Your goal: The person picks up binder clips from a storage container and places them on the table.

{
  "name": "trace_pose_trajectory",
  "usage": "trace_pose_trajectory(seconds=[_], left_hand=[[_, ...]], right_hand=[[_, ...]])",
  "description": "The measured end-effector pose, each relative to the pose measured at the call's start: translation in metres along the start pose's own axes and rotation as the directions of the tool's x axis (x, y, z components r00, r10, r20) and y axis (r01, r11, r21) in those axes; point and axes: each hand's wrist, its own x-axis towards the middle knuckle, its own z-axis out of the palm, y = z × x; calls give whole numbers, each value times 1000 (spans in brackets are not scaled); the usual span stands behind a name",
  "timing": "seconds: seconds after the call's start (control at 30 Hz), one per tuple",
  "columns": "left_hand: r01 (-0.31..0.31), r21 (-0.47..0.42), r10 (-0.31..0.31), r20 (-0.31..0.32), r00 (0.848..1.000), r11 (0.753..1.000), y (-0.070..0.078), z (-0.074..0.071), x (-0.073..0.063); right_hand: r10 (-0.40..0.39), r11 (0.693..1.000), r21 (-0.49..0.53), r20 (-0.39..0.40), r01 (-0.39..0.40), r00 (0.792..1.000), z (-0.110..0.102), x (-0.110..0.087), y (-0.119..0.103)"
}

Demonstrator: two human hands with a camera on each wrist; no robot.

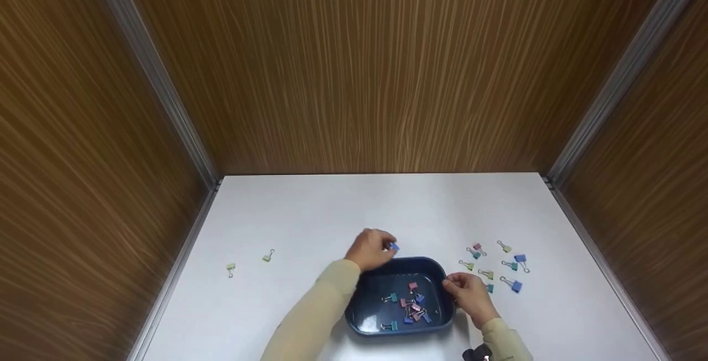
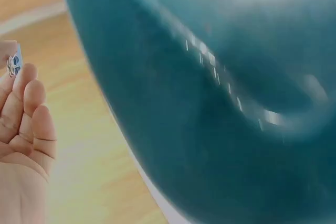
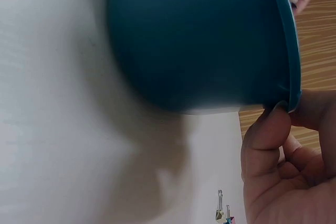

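The thumb and fingertips of the left hand are nearly together, pinching a small blue binder clip — the other fingers bend loosely — near the far rim of a dark blue tray. The thumb and fingers of the right hand close on the rim at the tray's right side, gripping it. Inside the tray, pink and blue clips lie in a loose heap toward the right, with one teal clip to their left and another near the front wall. Right of the tray, a scattered group of yellow, teal, pink and blue clips lies on the white table; two yellow clips lie well apart from the tray on the left. Wood-grained panels rise around the table — behind it and on both sides.
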Motion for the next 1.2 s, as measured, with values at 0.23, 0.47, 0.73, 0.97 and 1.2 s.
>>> trace_pose_trajectory(seconds=[0.23,0.47,0.73,0.97,1.2], left_hand=[[109,-73,-117,-106,988,991,-36,-29,-14],[177,-60,-185,-204,961,982,-77,-43,-40],[360,-67,-366,-191,911,931,-128,-57,-99],[509,-51,-508,-188,840,859,-161,-73,-147],[536,-41,-531,-224,817,843,-177,-78,-171]], right_hand=[[-10,1000,11,-4,10,1000,0,2,-2],[4,1000,4,-10,-4,1000,-2,0,-2],[11,1000,0,-13,-11,1000,2,-2,1],[-8,1000,-2,-24,7,1000,4,-2,0],[-19,1000,0,-20,19,1000,5,-4,-2]])
